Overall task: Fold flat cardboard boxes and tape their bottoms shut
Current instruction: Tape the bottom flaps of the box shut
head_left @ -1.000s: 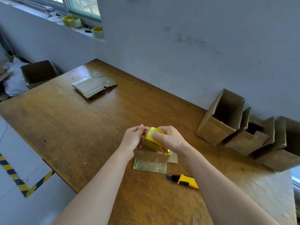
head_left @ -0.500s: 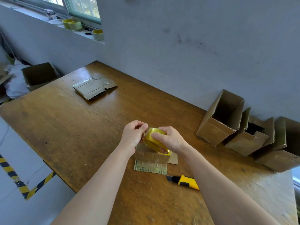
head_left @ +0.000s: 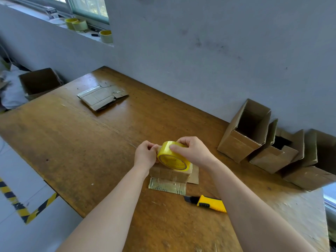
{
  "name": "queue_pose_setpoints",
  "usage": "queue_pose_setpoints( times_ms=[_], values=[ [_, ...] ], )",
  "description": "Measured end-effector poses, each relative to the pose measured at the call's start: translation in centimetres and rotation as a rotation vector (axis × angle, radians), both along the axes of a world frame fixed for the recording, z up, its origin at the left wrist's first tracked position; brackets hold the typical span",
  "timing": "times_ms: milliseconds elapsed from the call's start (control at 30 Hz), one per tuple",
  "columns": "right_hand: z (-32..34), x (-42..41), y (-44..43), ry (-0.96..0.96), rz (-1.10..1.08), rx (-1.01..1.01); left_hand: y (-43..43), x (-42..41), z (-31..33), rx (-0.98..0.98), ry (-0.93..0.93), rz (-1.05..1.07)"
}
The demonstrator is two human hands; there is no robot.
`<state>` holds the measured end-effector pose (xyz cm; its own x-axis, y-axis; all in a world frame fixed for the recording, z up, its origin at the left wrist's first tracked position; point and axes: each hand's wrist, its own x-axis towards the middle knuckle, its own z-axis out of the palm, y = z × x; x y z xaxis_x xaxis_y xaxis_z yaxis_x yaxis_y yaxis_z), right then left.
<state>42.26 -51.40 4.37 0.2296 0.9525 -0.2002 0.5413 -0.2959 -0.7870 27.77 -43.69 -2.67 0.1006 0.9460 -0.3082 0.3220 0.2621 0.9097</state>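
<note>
My right hand [head_left: 192,151] grips a yellow tape roll [head_left: 171,157] from above, just over a small folded cardboard box [head_left: 169,174] on the wooden table [head_left: 76,142]. My left hand [head_left: 145,154] is closed at the roll's left edge, fingertips pinching at the tape's end. The box has a taped flap [head_left: 167,187] sticking out toward me. A stack of flat cardboard boxes [head_left: 102,96] lies at the table's far left. A yellow utility knife [head_left: 209,203] lies near my right forearm.
Several folded open boxes [head_left: 245,131] lean against the grey wall at the right. Another open box [head_left: 39,82] sits beyond the table's left end. Spare tape rolls [head_left: 106,36] stand on the window sill. Black-and-yellow floor tape [head_left: 31,210] marks the floor at left.
My left hand's fingers have closed into a pinch at the roll's edge. The roll is turned slightly in my right hand, showing more of its face.
</note>
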Motion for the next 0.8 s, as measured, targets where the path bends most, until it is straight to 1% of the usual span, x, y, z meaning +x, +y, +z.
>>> queue_pose_setpoints(
  times_ms=[100,133,167,233,267,300,367,400,433,500,567,667,733,800],
  values=[
    [0.6,-0.6,1.0,-0.351,0.054,0.012,0.2,0.2,0.0,-0.025,0.049,-0.014],
    [0.7,-0.9,1.2,-0.422,0.044,0.01,0.2,0.4,0.0,-0.022,0.08,-0.017],
    [0.8,-1.0,1.4,-0.454,0.028,0.004,0.2,0.5,0.0,-0.019,0.098,-0.015],
    [0.8,-0.9,1.5,-0.48,0.022,-0.019,0.2,0.4,0.0,-0.016,0.094,-0.006],
    [0.6,-0.6,1.3,-0.461,0.036,-0.037,0.3,0.3,-0.1,-0.013,0.083,-0.003],
    [0.5,-0.2,1.1,-0.392,0.041,-0.062,0.4,0.2,-0.1,-0.015,0.071,0.0],
    [0.2,0.3,0.5,-0.16,0.003,-0.095,0.5,0.0,-0.2,-0.032,0.043,0.008],
    [0.1,0.3,0.2,-0.125,-0.02,-0.087,0.6,0.0,-0.3,-0.044,0.031,0.012],
    [0.0,0.2,0.2,-0.187,-0.028,-0.062,0.8,-0.2,-0.4,-0.059,0.024,0.023],
    [-0.1,-0.2,0.4,-0.424,-0.038,-0.022,0.8,-0.7,-0.6,-0.094,0.003,0.058],
    [0.1,-0.6,0.9,-0.555,-0.037,-0.01,0.8,-1.3,-1.0,-0.073,0.071,0.035],
    [0.3,-1.4,1.6,-0.657,0.011,-0.041,0.6,-1.9,-1.7,-0.072,0.125,0.018],
    [0.1,-1.9,1.9,-0.676,0.017,-0.05,0.8,-1.9,-1.9,-0.052,0.134,0.011],
    [0.0,-2.1,2.0,-0.678,0.004,-0.05,1.1,-1.9,-1.9,0.012,0.159,-0.007]
  ],
)
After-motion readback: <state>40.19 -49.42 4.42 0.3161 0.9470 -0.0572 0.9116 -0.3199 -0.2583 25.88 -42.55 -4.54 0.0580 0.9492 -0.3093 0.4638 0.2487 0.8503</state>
